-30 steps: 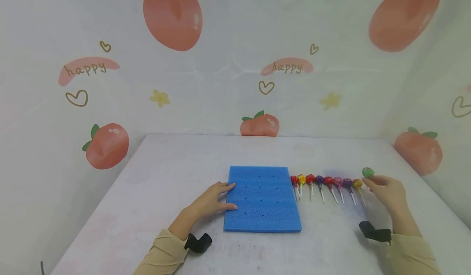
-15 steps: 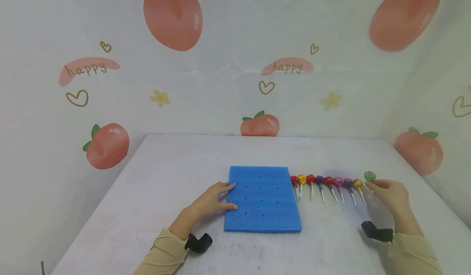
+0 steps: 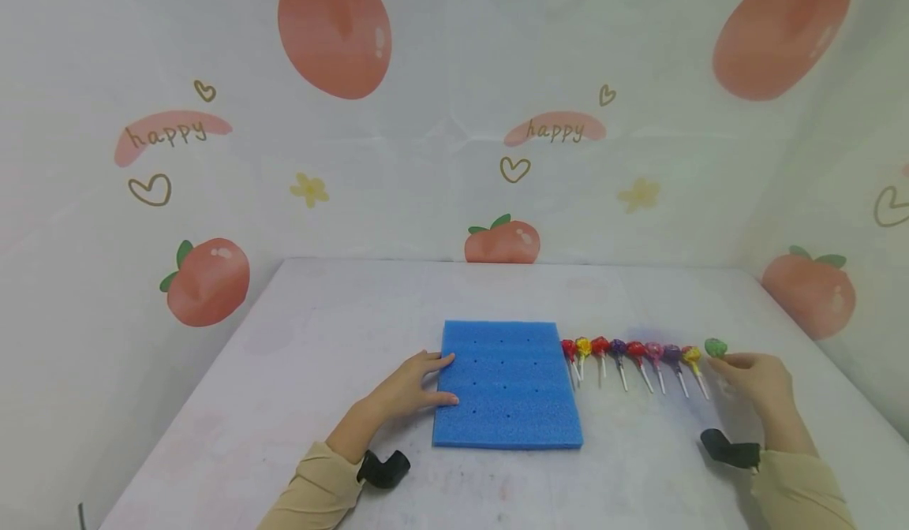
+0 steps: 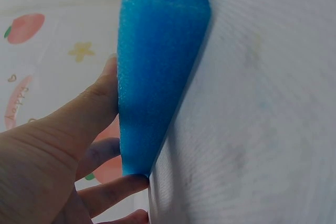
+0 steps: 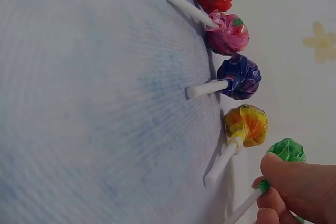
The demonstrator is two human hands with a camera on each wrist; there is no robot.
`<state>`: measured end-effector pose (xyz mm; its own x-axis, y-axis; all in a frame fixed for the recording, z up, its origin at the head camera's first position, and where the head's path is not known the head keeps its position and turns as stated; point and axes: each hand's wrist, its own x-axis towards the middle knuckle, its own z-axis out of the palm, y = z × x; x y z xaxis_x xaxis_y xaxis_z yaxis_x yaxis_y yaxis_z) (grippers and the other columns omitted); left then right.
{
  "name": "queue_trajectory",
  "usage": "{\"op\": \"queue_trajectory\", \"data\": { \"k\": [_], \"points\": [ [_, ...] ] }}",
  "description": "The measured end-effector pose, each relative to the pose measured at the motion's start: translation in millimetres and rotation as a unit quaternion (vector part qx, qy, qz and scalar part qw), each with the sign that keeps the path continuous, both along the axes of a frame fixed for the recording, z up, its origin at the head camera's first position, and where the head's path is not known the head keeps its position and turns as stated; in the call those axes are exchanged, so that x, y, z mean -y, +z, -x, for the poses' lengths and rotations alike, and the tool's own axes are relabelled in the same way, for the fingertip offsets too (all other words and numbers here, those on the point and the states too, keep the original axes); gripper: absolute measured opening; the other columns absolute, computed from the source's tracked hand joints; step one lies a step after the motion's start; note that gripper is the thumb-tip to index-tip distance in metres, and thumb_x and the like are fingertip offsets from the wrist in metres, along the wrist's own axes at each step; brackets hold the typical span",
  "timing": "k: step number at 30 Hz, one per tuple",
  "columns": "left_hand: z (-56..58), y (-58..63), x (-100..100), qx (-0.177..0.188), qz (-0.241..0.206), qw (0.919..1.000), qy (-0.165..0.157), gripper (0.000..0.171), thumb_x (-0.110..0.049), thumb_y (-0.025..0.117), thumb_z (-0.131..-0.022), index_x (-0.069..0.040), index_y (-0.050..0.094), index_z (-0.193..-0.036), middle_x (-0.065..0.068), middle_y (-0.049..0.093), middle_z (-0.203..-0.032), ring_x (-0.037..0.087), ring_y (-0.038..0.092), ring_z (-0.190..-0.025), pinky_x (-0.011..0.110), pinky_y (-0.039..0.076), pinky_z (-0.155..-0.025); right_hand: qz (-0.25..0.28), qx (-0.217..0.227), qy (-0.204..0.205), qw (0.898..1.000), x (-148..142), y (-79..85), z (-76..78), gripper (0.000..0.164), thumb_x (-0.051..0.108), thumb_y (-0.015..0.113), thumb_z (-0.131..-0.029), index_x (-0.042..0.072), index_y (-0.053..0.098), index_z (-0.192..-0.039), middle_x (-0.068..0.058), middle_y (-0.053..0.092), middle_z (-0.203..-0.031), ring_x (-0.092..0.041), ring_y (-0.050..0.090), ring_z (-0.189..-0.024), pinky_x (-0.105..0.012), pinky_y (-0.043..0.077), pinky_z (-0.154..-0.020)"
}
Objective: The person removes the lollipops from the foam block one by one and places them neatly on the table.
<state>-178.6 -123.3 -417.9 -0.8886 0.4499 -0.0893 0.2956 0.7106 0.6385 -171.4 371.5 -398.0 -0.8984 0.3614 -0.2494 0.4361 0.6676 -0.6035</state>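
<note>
At the right end of a row of lollipops, my right hand (image 3: 758, 382) pinches a green-wrapped lollipop (image 3: 716, 348) between thumb and fingers. In the right wrist view its white stick (image 5: 244, 206) slants down to the left below the fingers. The yellow lollipop (image 5: 245, 125) lies closest to it, followed by the purple lollipop (image 5: 239, 77) and the pink one (image 5: 228, 34). My left hand (image 3: 406, 386) rests against the left edge of a blue foam block (image 3: 507, 384), with straight fingers and the thumb on its top face. Small holes dot that face in rows.
The remaining lollipops (image 3: 600, 345) lie side by side between the foam and my right hand, sticks toward me. Everything lies on a white table (image 3: 341, 301). A white backdrop (image 3: 426, 65) printed with fruit stands behind it.
My right hand has moved slightly right and toward me with the green lollipop, its head now lower beside the yellow one. The left hand and foam block have stayed in place.
</note>
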Motion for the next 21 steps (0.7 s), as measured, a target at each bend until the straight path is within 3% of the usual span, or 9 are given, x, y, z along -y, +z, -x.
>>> {"op": "queue_trajectory", "data": {
  "k": [6,21],
  "points": [
    [0.2,-1.0,0.3,-0.003,-0.001,1.0,-0.004,0.075,-0.04,0.07,-0.081,-0.01,0.04,-0.142,0.018,0.035,-0.149,0.043,0.021,-0.141,0.06,0.025,-0.11,-0.018,0.005,0.019,1.0,-6.0,-5.1,3.2,0.071,0.046,0.056,-0.089,-0.016,0.049,-0.123,-0.034,0.058,-0.109,-0.036,0.055,-0.091,-0.046,0.046,-0.075],
    [-0.9,1.1,0.3,-0.008,0.0,0.9999,-0.009,0.074,-0.04,0.069,-0.081,-0.01,0.04,-0.142,0.019,0.036,-0.148,0.043,0.022,-0.141,0.059,0.026,-0.11,-0.038,0.008,0.036,0.999,-9.3,-10.1,7.0,0.057,0.035,0.058,-0.09,-0.015,0.054,-0.118,-0.034,0.057,-0.106,-0.034,0.055,-0.087,-0.041,0.047,-0.071]
  ]
}}
